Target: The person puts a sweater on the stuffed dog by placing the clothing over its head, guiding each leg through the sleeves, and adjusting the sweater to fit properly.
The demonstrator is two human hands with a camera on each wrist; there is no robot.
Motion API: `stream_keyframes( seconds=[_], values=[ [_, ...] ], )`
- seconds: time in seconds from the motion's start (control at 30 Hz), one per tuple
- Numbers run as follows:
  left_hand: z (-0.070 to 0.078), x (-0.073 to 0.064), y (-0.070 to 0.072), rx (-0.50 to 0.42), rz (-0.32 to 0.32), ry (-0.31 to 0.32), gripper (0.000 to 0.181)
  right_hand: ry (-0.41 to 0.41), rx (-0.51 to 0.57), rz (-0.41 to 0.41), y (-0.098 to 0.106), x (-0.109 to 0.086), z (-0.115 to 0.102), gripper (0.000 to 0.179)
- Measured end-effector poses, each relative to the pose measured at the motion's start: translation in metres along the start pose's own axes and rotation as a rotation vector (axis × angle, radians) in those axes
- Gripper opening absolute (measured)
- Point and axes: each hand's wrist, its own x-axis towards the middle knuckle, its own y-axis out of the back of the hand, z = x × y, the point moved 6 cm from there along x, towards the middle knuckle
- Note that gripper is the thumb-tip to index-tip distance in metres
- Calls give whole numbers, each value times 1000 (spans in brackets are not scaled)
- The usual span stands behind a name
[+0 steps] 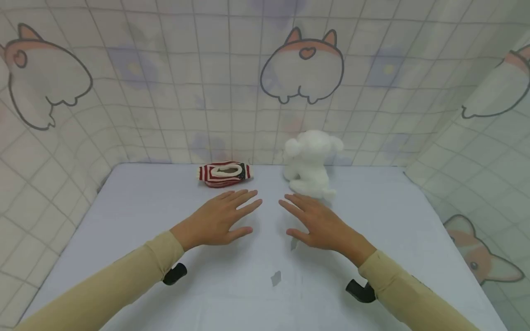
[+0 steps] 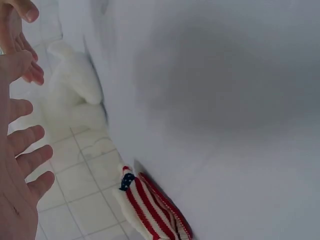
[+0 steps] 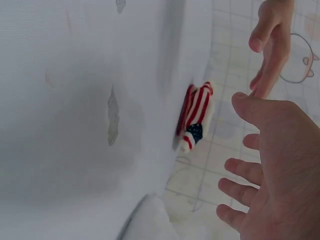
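Note:
Both hands hover palm down above the white tabletop, fingers spread, with nothing in them. My left hand (image 1: pixel 217 218) is nearest to a small knitted garment (image 1: pixel 225 174) with red and white stripes, a starry dark-blue patch and a pale-rimmed opening on top. That garment (image 2: pixel 150 205) also shows at the bottom of the left wrist view. In the head view my right hand (image 1: pixel 316 223) overlaps the foot of a white plush dog (image 1: pixel 310 161), which sits upright by the back wall. Only part of the plush dog (image 3: pixel 150 220) appears in the right wrist view.
The white table (image 1: pixel 165 294) has walls of grid-patterned cloth (image 1: pixel 232 92) with cartoon corgis at its back and sides. Grey worn patches (image 1: pixel 276 278) mark its surface near the middle. A black wrist mount (image 1: pixel 361 291) hangs under each sleeve.

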Motion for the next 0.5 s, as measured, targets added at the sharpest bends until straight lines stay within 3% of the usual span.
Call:
stream_keyframes(
  seconds=[0.5],
  values=[
    [0,13,-10,-13,44,-23,64,-60,28,43,1,-11,18,69]
  ],
)
